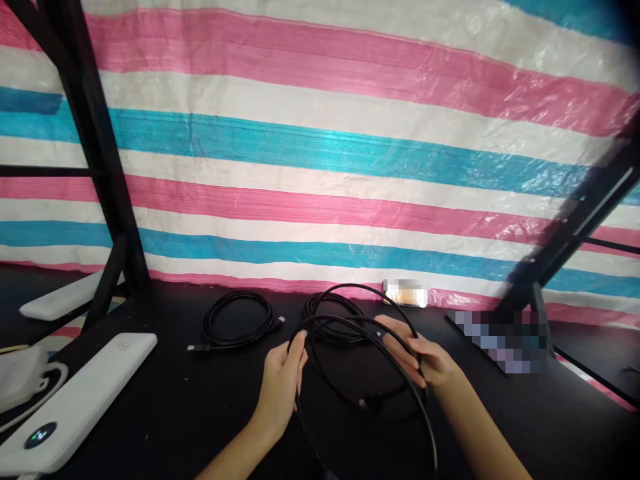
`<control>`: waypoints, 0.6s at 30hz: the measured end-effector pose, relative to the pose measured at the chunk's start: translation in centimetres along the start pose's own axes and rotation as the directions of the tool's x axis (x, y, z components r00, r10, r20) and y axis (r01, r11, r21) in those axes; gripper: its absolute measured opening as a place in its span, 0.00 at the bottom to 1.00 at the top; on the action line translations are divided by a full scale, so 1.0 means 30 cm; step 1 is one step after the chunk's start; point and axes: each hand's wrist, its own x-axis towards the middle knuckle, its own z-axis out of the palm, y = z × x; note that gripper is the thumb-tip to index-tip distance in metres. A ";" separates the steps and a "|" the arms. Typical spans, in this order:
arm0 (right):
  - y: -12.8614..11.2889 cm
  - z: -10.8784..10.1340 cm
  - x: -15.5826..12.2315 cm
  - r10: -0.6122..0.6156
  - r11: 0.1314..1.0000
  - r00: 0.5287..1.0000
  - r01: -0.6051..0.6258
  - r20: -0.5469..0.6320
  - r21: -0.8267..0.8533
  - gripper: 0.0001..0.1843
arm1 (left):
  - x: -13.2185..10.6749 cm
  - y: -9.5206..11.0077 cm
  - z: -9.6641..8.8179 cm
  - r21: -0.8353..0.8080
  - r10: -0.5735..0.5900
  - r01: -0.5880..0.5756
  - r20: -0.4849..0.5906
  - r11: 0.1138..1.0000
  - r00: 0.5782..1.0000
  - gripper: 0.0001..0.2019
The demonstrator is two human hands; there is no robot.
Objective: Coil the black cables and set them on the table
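A black cable [431, 427] hangs in wide loose loops between my two hands above the table. My left hand [285, 373] is closed on it, the thumb pressed over the strands at the left side of the loops. At the right side, my right hand [420, 353] pinches the cable between thumb and fingers. A cable plug [370, 403] with a pale metal tip shows below the loops. Behind my hands lies a coiled black cable [333, 333], partly covered by the held loops. Another coiled black cable [237, 343] with two plugs lies to the left.
On the left lies a long white device [85, 407] with a round display, beside a white adapter [25, 380] with a cord. A blurred small box [405, 293] and a blurred flat item [500, 340] lie farther back. Black metal posts [95, 133] stand before a striped sheet [320, 147].
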 end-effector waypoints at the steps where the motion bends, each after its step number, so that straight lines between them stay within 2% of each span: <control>1: 0.023 -0.033 0.002 0.011 1.000 0.999 -0.011 -0.046 0.001 0.28 | 0.000 0.001 0.000 -0.010 0.013 -0.014 -0.033 1.000 0.999 0.29; 3: 0.061 -0.089 0.012 0.010 1.000 0.991 -0.006 -0.137 0.031 0.31 | -0.001 0.001 -0.001 -0.008 0.023 -0.024 -0.074 1.000 0.997 0.28; 7: 0.086 -0.142 0.037 0.107 0.994 0.955 -0.092 -0.276 0.067 0.27 | -0.002 -0.001 -0.011 0.082 0.063 -0.054 -0.115 0.995 0.991 0.28; 11: 0.066 -0.131 0.049 0.149 0.989 0.934 -0.134 -0.325 0.068 0.25 | 0.010 -0.002 -0.028 0.140 0.143 -0.121 -0.156 0.983 0.977 0.27; 18: 0.031 -0.090 0.059 0.020 0.998 0.877 -0.043 -0.481 -0.037 0.23 | 0.030 0.002 -0.052 0.212 0.127 -0.093 -0.154 0.973 0.980 0.28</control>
